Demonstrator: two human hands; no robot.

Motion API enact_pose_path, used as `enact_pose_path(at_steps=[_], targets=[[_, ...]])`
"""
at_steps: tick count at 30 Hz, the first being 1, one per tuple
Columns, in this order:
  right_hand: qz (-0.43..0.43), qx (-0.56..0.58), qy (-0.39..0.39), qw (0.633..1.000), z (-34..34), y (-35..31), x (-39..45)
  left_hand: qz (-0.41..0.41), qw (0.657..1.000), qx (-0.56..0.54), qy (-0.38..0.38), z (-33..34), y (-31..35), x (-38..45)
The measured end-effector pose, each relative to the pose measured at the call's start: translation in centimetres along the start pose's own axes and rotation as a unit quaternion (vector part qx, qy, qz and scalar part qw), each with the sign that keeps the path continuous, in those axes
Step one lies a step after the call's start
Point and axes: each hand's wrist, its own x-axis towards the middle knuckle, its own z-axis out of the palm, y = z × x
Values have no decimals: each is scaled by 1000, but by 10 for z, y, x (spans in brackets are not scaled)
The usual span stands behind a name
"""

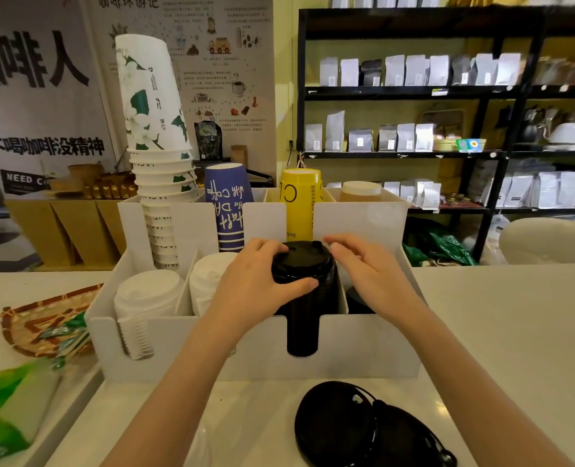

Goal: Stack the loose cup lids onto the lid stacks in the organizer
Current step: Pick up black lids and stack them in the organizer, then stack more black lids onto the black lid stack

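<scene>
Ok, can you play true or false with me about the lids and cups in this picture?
1. The left hand is holding the top of the black lid stack in the organizer. True.
2. The right hand is picking up a lid from the counter. False: it is up beside the black lid stack, fingers spread.
3. There are loose black lids lying on the counter in front of the organizer. True.
4. The lid stacks left of the black one are black too. False: the white lid stacks are white.
5. The yellow cups stand behind the black lid stack. True.
</scene>
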Motion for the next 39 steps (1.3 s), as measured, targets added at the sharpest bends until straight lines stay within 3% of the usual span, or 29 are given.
enact_pose_path(at_steps=[4, 10, 13, 18, 25, 30, 39], targets=[[-21, -15, 34, 999, -12, -9, -16, -4, 1000, -12, 4, -1, 3, -1], [-51, -114, 20, 992, -26, -10, -55, 38, 986, -70, 147, -10, 20, -17], [-38, -136, 7, 990, -32, -7, -76, 43, 980, -98, 169, -15, 27, -32], [6, -144, -15, 989, -32, 3, -107, 36, 989, -123, 72, -8, 24, -57], [119, -179, -63, 975, -9, 24, -140, -59, 986, -125, -94, 25, 1, -100], [95, -221, -91, 966, 3, 23, -147, -50, 970, -86, -222, 41, 6, -121], [64, -239, -87, 965, 7, 28, -153, -35, 972, -101, -208, 44, 9, -129]])
